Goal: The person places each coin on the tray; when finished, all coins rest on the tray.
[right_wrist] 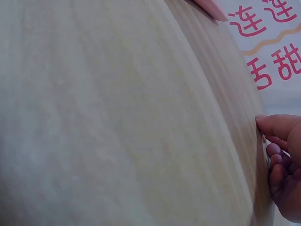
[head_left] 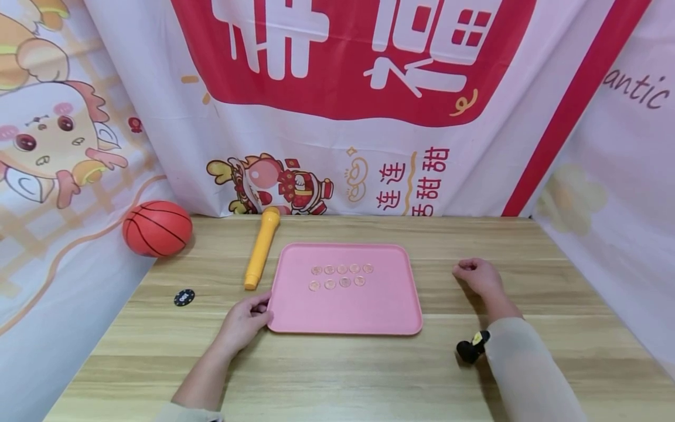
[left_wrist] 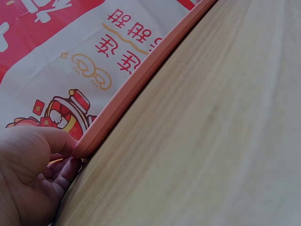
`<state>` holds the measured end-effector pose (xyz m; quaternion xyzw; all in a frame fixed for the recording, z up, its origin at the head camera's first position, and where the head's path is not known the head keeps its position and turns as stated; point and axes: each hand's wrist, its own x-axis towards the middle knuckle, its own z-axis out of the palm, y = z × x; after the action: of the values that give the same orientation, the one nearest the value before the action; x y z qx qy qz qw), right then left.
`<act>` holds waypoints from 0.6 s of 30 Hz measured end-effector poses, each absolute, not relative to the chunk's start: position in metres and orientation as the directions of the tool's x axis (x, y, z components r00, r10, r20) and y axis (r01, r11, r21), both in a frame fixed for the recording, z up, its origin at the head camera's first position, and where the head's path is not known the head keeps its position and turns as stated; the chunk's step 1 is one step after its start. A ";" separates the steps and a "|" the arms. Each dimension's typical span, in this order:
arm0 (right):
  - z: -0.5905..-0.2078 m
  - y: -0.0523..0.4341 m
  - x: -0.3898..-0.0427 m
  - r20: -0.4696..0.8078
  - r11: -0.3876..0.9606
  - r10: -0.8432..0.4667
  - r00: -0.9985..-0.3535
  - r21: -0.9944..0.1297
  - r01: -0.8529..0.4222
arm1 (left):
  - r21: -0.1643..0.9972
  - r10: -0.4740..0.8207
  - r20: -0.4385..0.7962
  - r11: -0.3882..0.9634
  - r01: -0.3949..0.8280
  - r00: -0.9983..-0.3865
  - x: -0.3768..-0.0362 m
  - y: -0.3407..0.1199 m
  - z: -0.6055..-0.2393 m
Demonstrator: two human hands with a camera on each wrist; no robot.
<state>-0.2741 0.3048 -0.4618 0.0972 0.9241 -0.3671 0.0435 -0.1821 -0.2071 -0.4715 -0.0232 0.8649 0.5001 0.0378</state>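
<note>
A pink tray (head_left: 343, 316) lies on the table, with several copper-coloured coins (head_left: 345, 282) in two rows on it. My left hand (head_left: 246, 324) pinches the tray's front left corner; the left wrist view shows thumb and fingers about the rim (left_wrist: 101, 129). To the right of the tray, low over the wood, is my right hand (head_left: 481, 279), its fingers curled. In the right wrist view a small coppery edge, like a coin's (right_wrist: 264, 139), shows between its thumb and fingers; the rest of it is hidden.
A yellow microphone-shaped stick (head_left: 261, 252) lies just left of the tray. Farther left are a red basketball (head_left: 158, 228) and a black chip (head_left: 184, 298). Near the right sleeve is a small black object (head_left: 469, 350). Printed cloth (head_left: 337, 193) hangs behind the table (head_left: 337, 381).
</note>
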 end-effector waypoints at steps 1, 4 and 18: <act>-0.461 0.304 -0.274 -0.153 0.719 0.148 -0.977 -0.662 0.212 | 0.863 -0.001 -0.088 0.499 -0.077 -0.996 -0.182 -0.207 -0.471; -0.455 0.303 -0.274 -0.163 0.735 0.140 -0.977 -0.643 0.213 | 0.862 0.002 -0.087 0.501 -0.074 -0.996 -0.183 -0.207 -0.473; -0.459 0.300 -0.275 -0.136 0.698 0.180 -0.974 -0.680 0.224 | 0.857 0.000 -0.089 0.510 -0.076 -0.996 -0.182 -0.207 -0.471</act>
<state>-0.2747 0.2996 -0.4591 0.1095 0.9209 -0.3728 0.0296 -0.1816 -0.2066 -0.4705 -0.0219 0.8682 0.4943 0.0388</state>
